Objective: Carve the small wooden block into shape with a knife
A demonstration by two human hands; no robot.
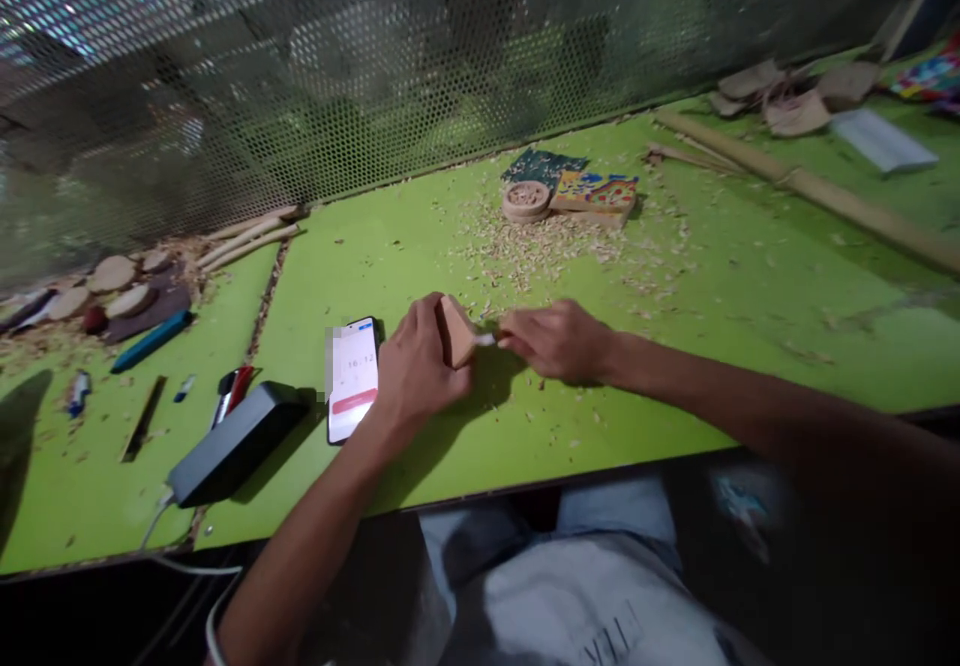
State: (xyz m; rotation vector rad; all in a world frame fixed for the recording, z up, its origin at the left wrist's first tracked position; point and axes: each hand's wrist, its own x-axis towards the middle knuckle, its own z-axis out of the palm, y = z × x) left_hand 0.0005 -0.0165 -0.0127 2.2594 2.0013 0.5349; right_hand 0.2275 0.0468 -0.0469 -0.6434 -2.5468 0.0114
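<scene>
My left hand (421,354) is wrapped round a brown wooden block (456,332) just above the green table (360,246). The block has flat faces and an angled end. In my right hand (559,341) is a carving tool (486,340), its short, pale metal blade pointing left at the block. The blade tip is at or very near the wood; contact is hard to tell. My fingers hide most of the tool's handle. Beside my left wrist lies a lit phone (352,381) showing a timer.
Wood shavings surround a round carved wooden piece (526,201) and a colourful box (596,191). A dark rectangular device (236,443) with a white cable stands left. Wooden discs (112,274) and a teal tool (151,341) lie farther left. A long pole (817,186) crosses the right; metal mesh (390,76) rises behind.
</scene>
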